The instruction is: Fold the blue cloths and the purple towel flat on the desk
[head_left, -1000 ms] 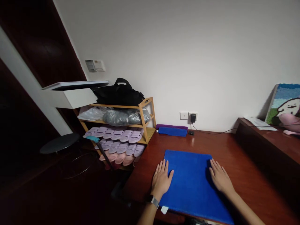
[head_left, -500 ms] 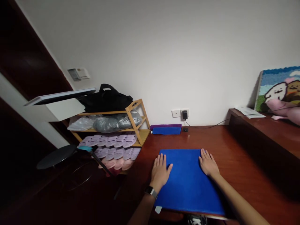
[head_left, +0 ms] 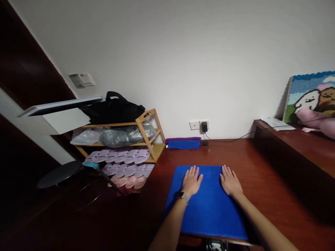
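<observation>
Blue towel lies spread flat on the near part of the brown wooden table, reaching the near table edge. Left hand rests left of centre, toward the far side; right hand lies along the right edge. Both are palm-down, extended, gripping nothing. Uneven sideways pressure could ruck the fabric; pulling nearward could drag it over the table edge. Overreaching could disturb the folded blue towel at far left.
</observation>
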Action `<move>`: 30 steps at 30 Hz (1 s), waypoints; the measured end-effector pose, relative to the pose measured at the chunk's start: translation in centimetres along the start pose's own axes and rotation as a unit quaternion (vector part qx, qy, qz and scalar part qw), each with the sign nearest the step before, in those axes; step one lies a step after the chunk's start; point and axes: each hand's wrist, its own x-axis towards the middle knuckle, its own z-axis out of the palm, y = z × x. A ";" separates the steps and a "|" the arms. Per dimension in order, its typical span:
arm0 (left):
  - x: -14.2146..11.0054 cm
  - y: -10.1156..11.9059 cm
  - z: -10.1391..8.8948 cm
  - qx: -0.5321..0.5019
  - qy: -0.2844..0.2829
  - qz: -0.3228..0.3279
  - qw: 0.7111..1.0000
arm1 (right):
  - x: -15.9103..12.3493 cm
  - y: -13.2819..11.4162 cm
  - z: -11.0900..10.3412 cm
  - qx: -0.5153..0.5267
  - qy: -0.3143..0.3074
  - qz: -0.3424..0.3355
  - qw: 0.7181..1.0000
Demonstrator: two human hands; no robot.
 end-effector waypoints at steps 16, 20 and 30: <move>-2.5 -8.7 -0.9 0.007 0.056 -0.088 0.995 | -1.4 0.8 0.8 -0.034 0.004 0.006 0.999; -2.5 -8.9 -1.1 0.011 0.050 -0.084 0.995 | -2.4 0.6 0.6 -0.046 0.000 0.009 0.999; -0.7 -2.6 -2.2 0.035 0.095 -0.013 0.995 | -2.8 0.0 -0.3 -0.021 0.001 0.012 1.000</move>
